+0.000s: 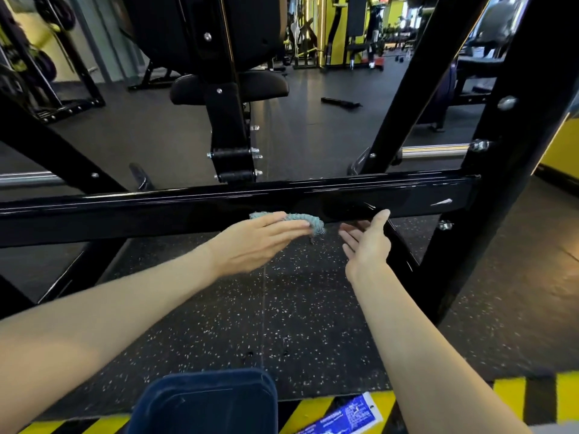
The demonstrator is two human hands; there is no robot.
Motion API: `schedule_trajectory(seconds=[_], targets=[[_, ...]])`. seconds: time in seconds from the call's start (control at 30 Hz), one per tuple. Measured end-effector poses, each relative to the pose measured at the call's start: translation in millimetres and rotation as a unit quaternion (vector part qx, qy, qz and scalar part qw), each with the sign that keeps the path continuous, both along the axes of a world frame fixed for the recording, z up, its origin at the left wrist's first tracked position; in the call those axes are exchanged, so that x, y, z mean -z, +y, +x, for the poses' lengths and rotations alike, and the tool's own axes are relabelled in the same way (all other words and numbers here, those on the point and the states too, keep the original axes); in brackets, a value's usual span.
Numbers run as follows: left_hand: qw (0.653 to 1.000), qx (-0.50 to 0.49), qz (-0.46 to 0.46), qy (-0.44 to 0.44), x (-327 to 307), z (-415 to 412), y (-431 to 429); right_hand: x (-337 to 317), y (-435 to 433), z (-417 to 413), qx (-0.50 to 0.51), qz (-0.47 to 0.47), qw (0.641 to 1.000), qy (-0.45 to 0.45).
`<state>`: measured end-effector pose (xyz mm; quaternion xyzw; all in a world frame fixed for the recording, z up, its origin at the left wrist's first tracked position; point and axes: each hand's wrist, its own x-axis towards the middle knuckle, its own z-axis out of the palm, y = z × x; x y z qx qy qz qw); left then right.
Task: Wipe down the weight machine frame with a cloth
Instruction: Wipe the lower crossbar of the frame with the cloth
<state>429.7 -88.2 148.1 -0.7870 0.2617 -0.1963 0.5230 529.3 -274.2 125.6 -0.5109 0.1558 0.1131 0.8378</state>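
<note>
Left hand's fingers (pixel 282 227): straight, held together, laid flat over the cloth (pixel 305 220); they press it against the lower front face of the crossbar (pixel 156 211) at centre frame; no curl, no pinch. Left hand (pixel 257 245) lies palm down. Right hand (pixel 366 242) is just right of the cloth, palm turned inward; its fingers (pixel 380 219) are extended, relaxed, holding nothing; whether a fingertip touches the bar cannot be told.

Cloth: pale blue-grey, nubbly weave, bunched into a short roll; judged light, soft, compliant; likely to skid out from under a flat palm on gloss paint; better gathered in the fingers with a fold wrapped over the bar's edge.

Crossbar: black gloss-painted metal, box section, rigid, slick; pale scuff at its right end; it meets a bolted upright (pixel 517 126) at right of frame.

Beyond: padded black seat (pixel 188 89) upper centre; speckled rubber floor (pixel 297 324) below; yellow-black hazard stripe (pixel 564 393) along the bottom edge.
</note>
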Motion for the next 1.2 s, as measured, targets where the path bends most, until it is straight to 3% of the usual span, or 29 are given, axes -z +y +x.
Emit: schedule_trajectory(seconds=[0.1, 0.27, 0.57, 0.7, 0.83, 1.1, 1.2], targets=[[0.996, 0.001, -0.087, 0.018, -5.8, -11.0, 17.0, 1.7, 1.3, 0.3, 0.035, -0.011, 0.999, 0.001], [0.997, -0.008, -0.072, 0.026, -0.3, 3.9, -7.6, 0.7, -3.6, -4.7, 0.072, -0.013, 0.997, 0.005], [0.988, 0.059, -0.144, -0.023, 0.3, 79.6, -112.4, -0.7, -42.9, -6.4, -0.015, -0.008, 1.000, -0.018], [0.995, -0.004, -0.100, -0.024, -7.9, 42.9, -76.4, -8.0, -35.7, -16.0, -0.031, -0.047, 0.998, -0.025], [0.997, -0.018, -0.079, -0.014, -12.9, 9.4, -35.0, -16.9, -27.5, -13.9, -0.042, -0.018, 0.999, -0.017], [0.993, -0.027, -0.107, 0.039, -14.0, 70.7, -136.5, 0.3, -59.8, -6.0, 0.036, -0.004, 0.999, 0.018], [0.994, 0.001, -0.111, 0.015, -14.2, 61.8, -114.1, -1.7, -53.6, -4.7, 0.039, 0.007, 0.999, 0.015]])
